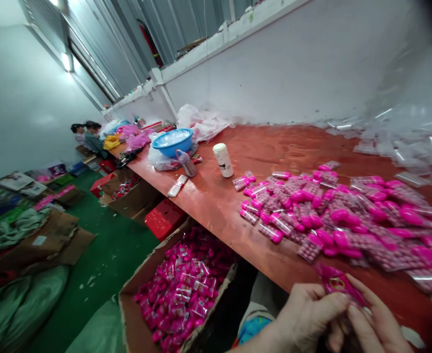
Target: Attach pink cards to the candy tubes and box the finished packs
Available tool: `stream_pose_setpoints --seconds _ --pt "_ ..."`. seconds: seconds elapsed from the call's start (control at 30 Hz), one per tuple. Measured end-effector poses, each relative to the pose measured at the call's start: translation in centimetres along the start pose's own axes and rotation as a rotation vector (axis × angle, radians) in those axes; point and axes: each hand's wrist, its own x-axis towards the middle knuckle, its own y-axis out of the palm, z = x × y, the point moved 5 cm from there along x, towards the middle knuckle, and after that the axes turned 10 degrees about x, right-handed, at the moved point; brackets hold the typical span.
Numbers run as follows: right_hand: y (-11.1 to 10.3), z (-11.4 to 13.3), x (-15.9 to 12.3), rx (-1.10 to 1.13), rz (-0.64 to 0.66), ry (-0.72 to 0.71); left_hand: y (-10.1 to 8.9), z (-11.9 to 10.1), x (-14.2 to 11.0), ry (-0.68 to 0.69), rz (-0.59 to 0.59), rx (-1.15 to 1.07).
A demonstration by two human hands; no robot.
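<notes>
Both hands meet at the bottom right, over the near edge of a long red table (216, 206). My left hand (307, 316) and my right hand (375, 323) pinch a small pink packet (337, 283) between their fingers. Just beyond them a big heap of pink capped clear tubes (333, 215) filled with small pellets lies on the table. Below the table edge, an open cardboard box (142, 314) holds many bagged pink tubes (186, 289).
A pile of clear plastic bags (410, 137) lies at the far right. A white bottle (223, 160), a blue basin (172, 141) and a phone (177, 186) sit further left. Two people (88, 135) work at the far end. Boxes, a red crate (164, 218) and sacks crowd the green floor.
</notes>
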Motion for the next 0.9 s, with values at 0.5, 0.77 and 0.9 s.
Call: stream_pose_setpoints --seconds 0.5,0.77,0.9 --pt "1.6 4.2 1.3 0.203 0.173 0.013 -0.2 -2.6 2.3 -0.014 0.027 -0.027" --pt "0.3 3.8 1.8 0.255 0.118 -0.001 0.6 -1.8 3.3 -0.038 0.080 -0.003" --pt "0.3 2.9 1.7 0.260 0.133 0.021 0.3 -2.1 3.9 -0.012 0.029 -0.041"
